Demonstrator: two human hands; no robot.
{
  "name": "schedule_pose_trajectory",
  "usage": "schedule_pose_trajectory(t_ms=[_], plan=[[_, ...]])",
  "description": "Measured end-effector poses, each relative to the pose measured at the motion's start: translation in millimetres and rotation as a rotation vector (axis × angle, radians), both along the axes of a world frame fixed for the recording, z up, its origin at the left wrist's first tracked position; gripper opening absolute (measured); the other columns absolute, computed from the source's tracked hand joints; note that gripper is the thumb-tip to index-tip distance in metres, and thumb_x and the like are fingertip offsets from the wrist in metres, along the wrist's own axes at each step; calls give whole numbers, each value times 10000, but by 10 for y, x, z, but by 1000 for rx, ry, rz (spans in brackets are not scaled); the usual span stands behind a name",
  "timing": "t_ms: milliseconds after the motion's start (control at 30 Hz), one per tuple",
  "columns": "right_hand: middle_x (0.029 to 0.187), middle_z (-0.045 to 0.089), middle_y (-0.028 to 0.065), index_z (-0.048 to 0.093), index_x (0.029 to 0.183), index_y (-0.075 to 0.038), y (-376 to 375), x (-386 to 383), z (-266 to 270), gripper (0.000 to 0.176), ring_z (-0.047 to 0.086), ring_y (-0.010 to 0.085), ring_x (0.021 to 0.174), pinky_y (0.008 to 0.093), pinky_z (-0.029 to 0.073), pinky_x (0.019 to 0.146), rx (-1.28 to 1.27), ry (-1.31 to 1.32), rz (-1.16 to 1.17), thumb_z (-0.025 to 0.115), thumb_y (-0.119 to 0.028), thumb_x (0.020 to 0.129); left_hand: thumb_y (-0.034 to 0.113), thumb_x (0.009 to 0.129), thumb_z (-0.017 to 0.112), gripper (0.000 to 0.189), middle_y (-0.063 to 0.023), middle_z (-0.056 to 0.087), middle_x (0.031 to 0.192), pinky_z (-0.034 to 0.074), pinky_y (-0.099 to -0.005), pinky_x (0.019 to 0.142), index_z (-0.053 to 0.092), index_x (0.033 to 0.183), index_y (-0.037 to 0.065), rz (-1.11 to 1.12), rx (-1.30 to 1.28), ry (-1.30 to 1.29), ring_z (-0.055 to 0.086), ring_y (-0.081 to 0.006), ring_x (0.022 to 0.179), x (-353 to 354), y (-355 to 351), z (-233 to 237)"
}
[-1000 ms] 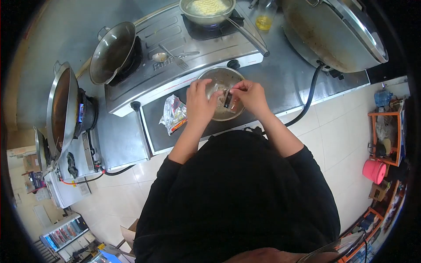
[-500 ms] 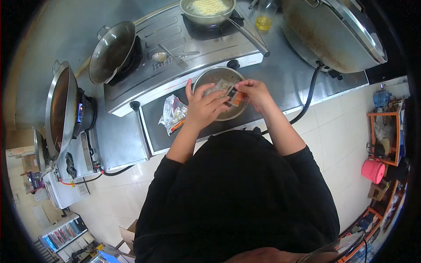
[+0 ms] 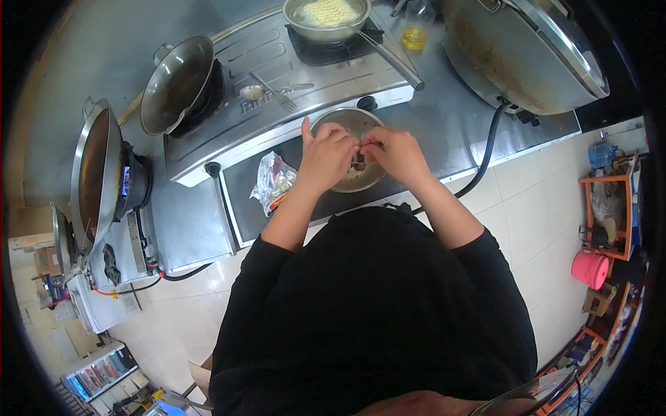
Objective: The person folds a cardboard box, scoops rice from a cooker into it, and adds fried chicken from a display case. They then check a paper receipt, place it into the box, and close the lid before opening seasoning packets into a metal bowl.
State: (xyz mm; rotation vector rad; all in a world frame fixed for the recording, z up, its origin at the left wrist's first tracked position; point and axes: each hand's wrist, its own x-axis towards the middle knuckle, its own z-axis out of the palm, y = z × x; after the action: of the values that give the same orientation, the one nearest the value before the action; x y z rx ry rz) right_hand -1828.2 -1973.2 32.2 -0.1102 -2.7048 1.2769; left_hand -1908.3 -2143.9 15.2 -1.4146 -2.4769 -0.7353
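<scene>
My left hand (image 3: pixel 329 157) and my right hand (image 3: pixel 395 154) meet over a round metal bowl (image 3: pixel 361 182). Their fingertips pinch a small clear packet (image 3: pixel 359 158) between them, largely covered by the fingers. Inside the bowl, some small dark bits show below the packet. To the left of my left hand lies a crumpled silver wrapper (image 3: pixel 272 179) on the dark counter strip.
Behind the bowl stands a gas stove (image 3: pixel 263 66) with a spoon (image 3: pixel 252 91), a fork (image 3: pixel 283 101) and a pan of noodles (image 3: pixel 326 31). Woks (image 3: pixel 180 83) are at the left. A large pot (image 3: pixel 513 62) and a black hose (image 3: pixel 492 142) are at the right.
Both hands have drawn together, and the packet, earlier spread out flat between them, is now mostly hidden in the fingers. My right hand has moved a little left.
</scene>
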Motion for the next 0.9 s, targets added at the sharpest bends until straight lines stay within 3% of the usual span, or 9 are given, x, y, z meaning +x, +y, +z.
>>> schedule_pose_trajectory(t_ms=[100,300,400,500,600,767,900], plan=[[816,632,89,624,847,-70,8,-25,-73,83,608,312,815,433,456,722,140,92,19,633,-96,769,188,813,649,74,29,653,926,173,-666,1017,672,870,146,-1,51,-39,544,-185,1048,-19,4,-76],[923,562,91,543,902,-73,-100,-69,-171,171,533,307,926,429,403,756,360,237,70,585,-23,744,172,838,627,89,-27,659,954,209,-647,1019,649,900,112,-14,248,-415,571,-243,1049,-74,-9,-202],[917,545,89,525,902,-74,-126,-98,-173,186,517,304,903,417,391,745,365,339,118,575,-11,735,147,840,624,91,-74,663,924,340,-521,998,637,887,70,-30,295,-581,608,-259,972,-107,-25,-227],[876,551,81,532,887,-75,-128,-164,-254,166,527,300,857,403,393,731,345,491,149,573,-12,739,139,855,627,110,-86,676,888,457,-351,871,647,892,37,8,392,-742,636,-198,882,-92,-17,-268],[830,568,71,552,871,-71,-80,-213,-260,137,557,288,821,393,409,730,267,502,127,583,-20,748,142,863,636,131,-72,688,872,471,-240,748,667,910,24,79,438,-880,618,-117,817,-165,-52,-292],[811,604,62,589,858,-80,0,-165,-209,125,603,267,804,389,438,745,53,295,81,594,0,763,151,872,634,159,-57,691,862,477,-251,723,674,939,13,114,353,-929,601,-88,780,-228,-91,-322],[828,607,75,584,861,-69,20,-114,-195,127,602,293,807,382,442,756,86,387,117,576,26,776,155,872,632,173,-57,689,829,480,-250,710,671,932,-2,125,394,-966,602,-88,760,-204,-49,-304]])
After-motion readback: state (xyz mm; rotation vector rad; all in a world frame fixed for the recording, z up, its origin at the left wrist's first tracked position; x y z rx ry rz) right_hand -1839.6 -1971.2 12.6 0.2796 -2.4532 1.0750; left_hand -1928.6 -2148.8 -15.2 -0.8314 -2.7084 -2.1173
